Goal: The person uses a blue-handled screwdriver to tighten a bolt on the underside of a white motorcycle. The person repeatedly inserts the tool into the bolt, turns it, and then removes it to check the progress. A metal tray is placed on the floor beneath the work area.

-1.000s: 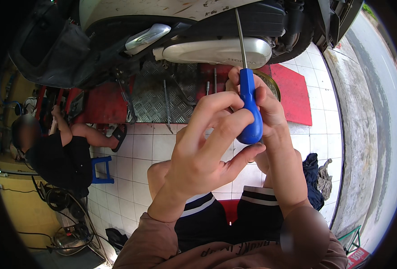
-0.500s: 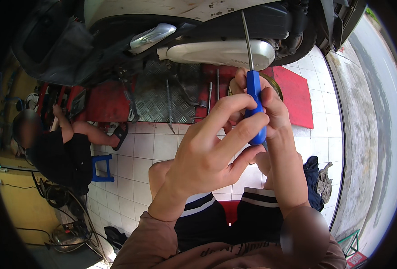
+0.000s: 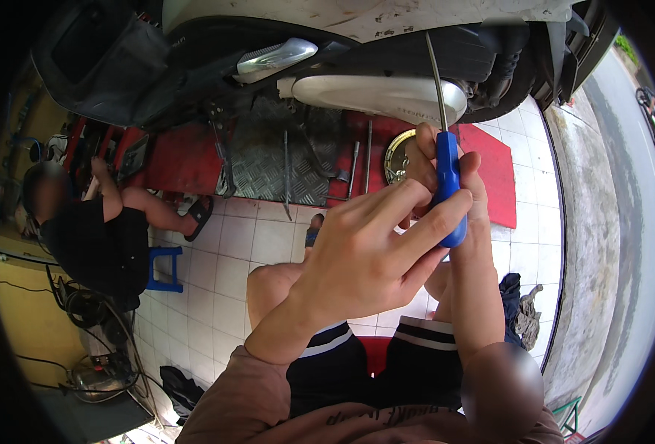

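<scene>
A screwdriver with a blue handle (image 3: 449,189) and a long thin metal shaft points up and away, its tip overlapping the lower edge of the scooter's pale body panel (image 3: 372,18); whether it touches is unclear. My left hand (image 3: 372,244) reaches across from the left, its fingers closed around the handle's lower part. Behind the handle, my right hand (image 3: 469,194) also holds it, thumb on the right side and fingertips showing near the shaft. Part of my right fingers is hidden by the handle and my left hand. Beyond them lies the scooter's silver engine cover (image 3: 375,98).
Below the scooter is a red lift platform (image 3: 494,177) with a metal tread plate (image 3: 268,166), long tools and a round gold-coloured dish (image 3: 396,159). At left, a person (image 3: 90,229) sits by a blue stool (image 3: 166,268). A dark cloth (image 3: 511,307) lies right.
The view has shifted, so the scooter and platform appear farther right. Both hands and the screwdriver have moved right in the picture, uncovering more of the round dish. My grip looks much the same.
</scene>
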Demonstrator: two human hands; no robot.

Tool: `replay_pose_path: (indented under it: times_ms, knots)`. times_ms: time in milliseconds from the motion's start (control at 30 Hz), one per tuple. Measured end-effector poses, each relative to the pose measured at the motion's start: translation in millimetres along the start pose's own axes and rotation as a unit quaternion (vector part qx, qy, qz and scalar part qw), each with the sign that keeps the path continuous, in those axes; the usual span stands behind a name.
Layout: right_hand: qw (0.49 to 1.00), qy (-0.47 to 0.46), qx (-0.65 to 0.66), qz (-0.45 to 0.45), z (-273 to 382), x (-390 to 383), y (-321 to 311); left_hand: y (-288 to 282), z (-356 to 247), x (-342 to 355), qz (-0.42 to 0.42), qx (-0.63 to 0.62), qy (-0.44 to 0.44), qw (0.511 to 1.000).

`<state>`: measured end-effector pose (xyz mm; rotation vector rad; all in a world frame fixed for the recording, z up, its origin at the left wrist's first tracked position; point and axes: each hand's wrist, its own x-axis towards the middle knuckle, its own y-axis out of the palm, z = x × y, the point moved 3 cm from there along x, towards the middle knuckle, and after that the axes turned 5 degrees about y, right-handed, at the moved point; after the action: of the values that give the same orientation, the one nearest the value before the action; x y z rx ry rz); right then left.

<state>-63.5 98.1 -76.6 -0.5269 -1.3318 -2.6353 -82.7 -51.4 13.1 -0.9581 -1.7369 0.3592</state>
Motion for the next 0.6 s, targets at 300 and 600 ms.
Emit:
replay_pose_path:
  times_ms: [300,600]
  knots:
    - [0.998,-0.009,0.056,0.033,12,0,19,5,5,-3,-0.063,-0.026,-0.027,0.997]
    - [0.999,-0.004,0.039,0.012,1,3,6,5,5,-1,-0.042,0.005,-0.002,0.999]
